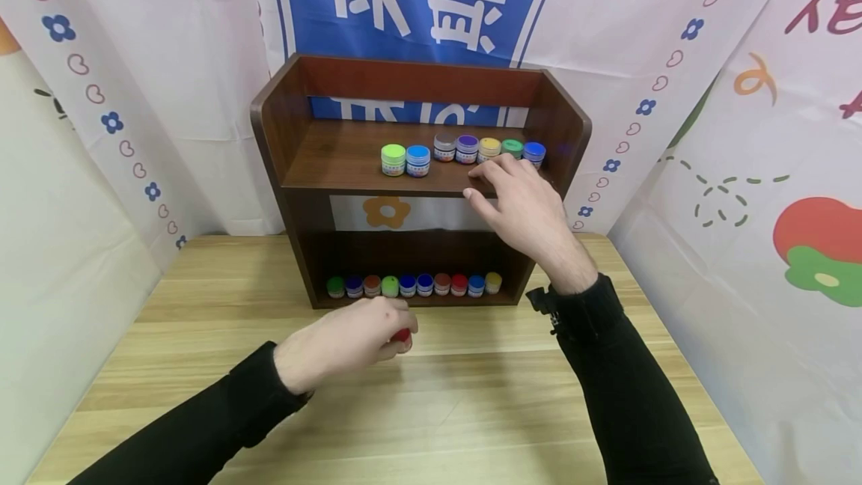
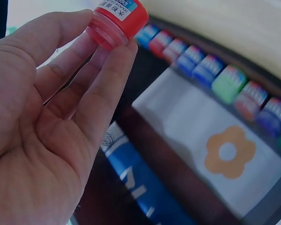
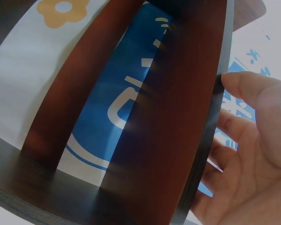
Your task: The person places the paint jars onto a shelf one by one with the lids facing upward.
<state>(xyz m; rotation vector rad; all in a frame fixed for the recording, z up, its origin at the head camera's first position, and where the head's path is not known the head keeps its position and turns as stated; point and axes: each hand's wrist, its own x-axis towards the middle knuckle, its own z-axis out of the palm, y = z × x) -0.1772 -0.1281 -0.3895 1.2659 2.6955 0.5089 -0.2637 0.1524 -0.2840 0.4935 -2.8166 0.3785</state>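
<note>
My left hand point(image 1: 350, 339) pinches a small red paint jar point(image 2: 124, 21) between thumb and fingers, just in front of the lower shelf. In the head view only a bit of its red shows past the fingers. My right hand point(image 1: 528, 212) is at the upper shelf's front edge point(image 1: 377, 191), fingers loosely bent, with no jar visible in them. Just behind it are a yellow jar point(image 1: 489, 147), a green jar point(image 1: 512, 147) and a blue jar point(image 1: 534, 152), the last two partly covered. In the right wrist view the shelf board point(image 3: 203, 136) hides the fingertips.
A brown two-tier rack point(image 1: 269, 114) stands on the wooden table point(image 1: 471, 410). Further left on its top tier sit a lime-green jar point(image 1: 393, 160) and a light-blue jar point(image 1: 417, 161). Several mixed-colour jars line the lower tier, including a yellow-lidded jar point(image 1: 494, 283) at the right end.
</note>
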